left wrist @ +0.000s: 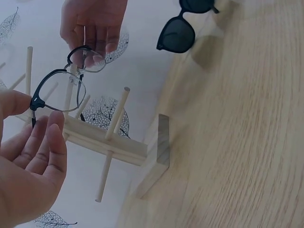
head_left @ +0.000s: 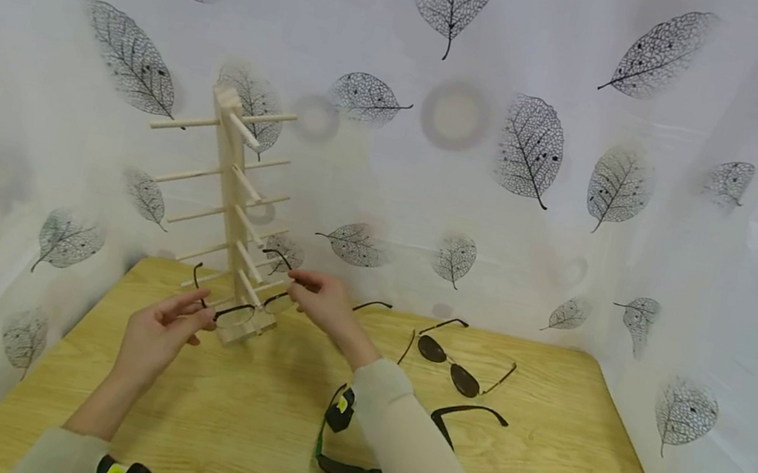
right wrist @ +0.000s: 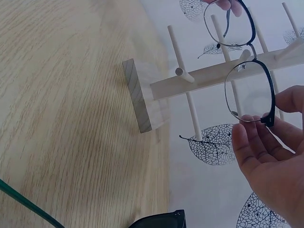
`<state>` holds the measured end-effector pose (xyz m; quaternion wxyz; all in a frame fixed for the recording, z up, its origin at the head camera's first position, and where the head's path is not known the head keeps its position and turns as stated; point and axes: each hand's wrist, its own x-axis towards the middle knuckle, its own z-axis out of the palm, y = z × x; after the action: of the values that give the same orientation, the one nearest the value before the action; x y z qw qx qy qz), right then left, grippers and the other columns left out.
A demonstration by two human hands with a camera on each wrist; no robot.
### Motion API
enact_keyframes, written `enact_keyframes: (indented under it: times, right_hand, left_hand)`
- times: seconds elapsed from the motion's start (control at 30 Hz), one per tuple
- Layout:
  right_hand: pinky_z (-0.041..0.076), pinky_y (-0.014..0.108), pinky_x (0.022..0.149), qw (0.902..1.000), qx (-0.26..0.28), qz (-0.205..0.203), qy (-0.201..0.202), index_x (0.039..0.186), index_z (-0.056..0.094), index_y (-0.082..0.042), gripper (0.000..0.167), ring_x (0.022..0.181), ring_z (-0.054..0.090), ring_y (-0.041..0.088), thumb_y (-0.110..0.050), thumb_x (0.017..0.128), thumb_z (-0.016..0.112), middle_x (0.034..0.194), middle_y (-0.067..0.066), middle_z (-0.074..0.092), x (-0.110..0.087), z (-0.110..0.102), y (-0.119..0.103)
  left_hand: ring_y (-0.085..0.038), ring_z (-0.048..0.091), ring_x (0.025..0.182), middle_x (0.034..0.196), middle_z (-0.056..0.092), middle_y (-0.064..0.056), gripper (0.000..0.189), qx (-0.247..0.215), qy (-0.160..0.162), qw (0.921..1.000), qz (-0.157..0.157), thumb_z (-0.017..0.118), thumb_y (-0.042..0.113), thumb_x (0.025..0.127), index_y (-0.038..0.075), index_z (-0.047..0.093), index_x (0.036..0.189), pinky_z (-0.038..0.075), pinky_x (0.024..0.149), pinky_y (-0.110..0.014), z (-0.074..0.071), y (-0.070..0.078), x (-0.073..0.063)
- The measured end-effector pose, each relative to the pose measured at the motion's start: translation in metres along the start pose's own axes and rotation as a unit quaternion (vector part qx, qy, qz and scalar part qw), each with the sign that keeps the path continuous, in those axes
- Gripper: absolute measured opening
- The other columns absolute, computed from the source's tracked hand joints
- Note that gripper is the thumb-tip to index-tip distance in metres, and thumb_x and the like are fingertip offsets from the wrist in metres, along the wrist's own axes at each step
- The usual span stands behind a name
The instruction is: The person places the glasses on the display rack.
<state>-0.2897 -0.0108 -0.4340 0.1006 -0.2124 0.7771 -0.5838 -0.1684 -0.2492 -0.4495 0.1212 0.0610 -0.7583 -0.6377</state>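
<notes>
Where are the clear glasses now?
In the head view, left of centre, the left hand and right hand hold the clear glasses in front of the wooden rack.

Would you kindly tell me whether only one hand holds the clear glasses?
No, the left hand and the right hand each grip one side of the clear glasses.

Sunglasses (head_left: 433, 350) and rack (head_left: 231, 193) on table (head_left: 239, 423)

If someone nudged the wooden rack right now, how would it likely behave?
The rack would probably tip readily, standing tall on a small base. Its straight wooden post should lean stiffly. Jutting pegs might catch the held glasses.
</notes>
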Motion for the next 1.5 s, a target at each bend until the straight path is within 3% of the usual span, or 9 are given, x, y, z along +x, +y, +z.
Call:
enact_keyframes:
  times: [0.27,0.43,0.67,0.93,1.17,1.3,1.5]
  right_hand:
    - [0.063,0.031,0.082,0.9997,-0.025,-0.004,-0.005,0.14,0.067,-0.006,0.039,0.107,0.071,0.038,-0.02,0.105,0.06,0.13,0.018,0.073,0.0041,0.0001,0.0004]
    - [0.062,0.028,0.078,0.9993,-0.036,-0.009,-0.001,0.139,0.068,-0.005,0.04,0.098,0.072,0.029,-0.021,0.103,0.061,0.128,0.016,0.074,0.0047,0.0004,-0.0025]
    - [0.064,0.043,0.087,0.9993,-0.036,-0.011,-0.003,0.138,0.069,-0.003,0.039,0.104,0.072,0.032,-0.018,0.103,0.061,0.125,0.018,0.075,0.0047,-0.0002,-0.003]
    - [0.06,0.023,0.077,0.9994,-0.032,-0.009,-0.011,0.139,0.068,-0.004,0.039,0.108,0.071,0.036,-0.02,0.104,0.06,0.124,0.018,0.075,0.0061,-0.0017,-0.0005]
    - [0.064,0.037,0.084,0.9993,-0.034,-0.011,-0.007,0.138,0.069,-0.004,0.038,0.109,0.07,0.041,-0.019,0.104,0.06,0.123,0.018,0.075,0.0071,-0.0003,-0.0008]
    - [0.063,0.032,0.081,0.999,-0.04,-0.016,-0.008,0.138,0.069,-0.004,0.039,0.109,0.07,0.043,-0.02,0.104,0.06,0.122,0.018,0.075,0.0079,-0.0001,0.0002]
    - [0.058,0.021,0.073,0.9975,-0.065,-0.028,-0.007,0.14,0.067,-0.005,0.04,0.097,0.073,0.028,-0.022,0.104,0.062,0.119,0.015,0.076,0.0088,-0.001,0.0028]
  left_hand:
    - [0.001,0.074,0.08,0.092,0.077,0.022,0.044,-0.017,0.009,0.9998,-0.003,0.074,0.019,0.101,0.004,0.066,0.141,0.061,0.066,-0.021,0.0009,-0.0013,0.0033]
    - [0.001,0.074,0.079,0.091,0.077,0.021,0.044,-0.018,0.011,0.9998,-0.001,0.075,0.019,0.1,0.003,0.066,0.141,0.061,0.066,-0.022,0.0011,-0.0027,0.0047]
    - [0.002,0.074,0.08,0.091,0.076,0.024,0.046,-0.009,-0.001,0.9999,-0.005,0.073,0.021,0.102,0.002,0.064,0.143,0.062,0.068,-0.022,0.0004,-0.0044,0.0061]
    - [0.002,0.074,0.079,0.09,0.076,0.024,0.045,-0.007,-0.001,1.0,-0.005,0.073,0.021,0.102,0.002,0.064,0.142,0.061,0.067,-0.022,0.0003,-0.0027,0.0065]
    - [0.002,0.074,0.079,0.091,0.077,0.024,0.044,-0.013,0.003,0.9998,-0.011,0.073,0.021,0.102,0.004,0.065,0.142,0.062,0.068,-0.022,-0.0004,-0.0012,0.0058]
    - [0.002,0.074,0.08,0.091,0.077,0.024,0.044,-0.017,0.003,0.9998,-0.011,0.073,0.022,0.102,0.005,0.065,0.142,0.062,0.068,-0.021,-0.001,-0.0027,0.0059]
    - [0.0,0.075,0.079,0.092,0.078,0.02,0.037,-0.038,-0.001,0.9993,0.001,0.074,0.019,0.101,0.011,0.07,0.137,0.062,0.067,-0.022,-0.0016,-0.0056,0.0053]
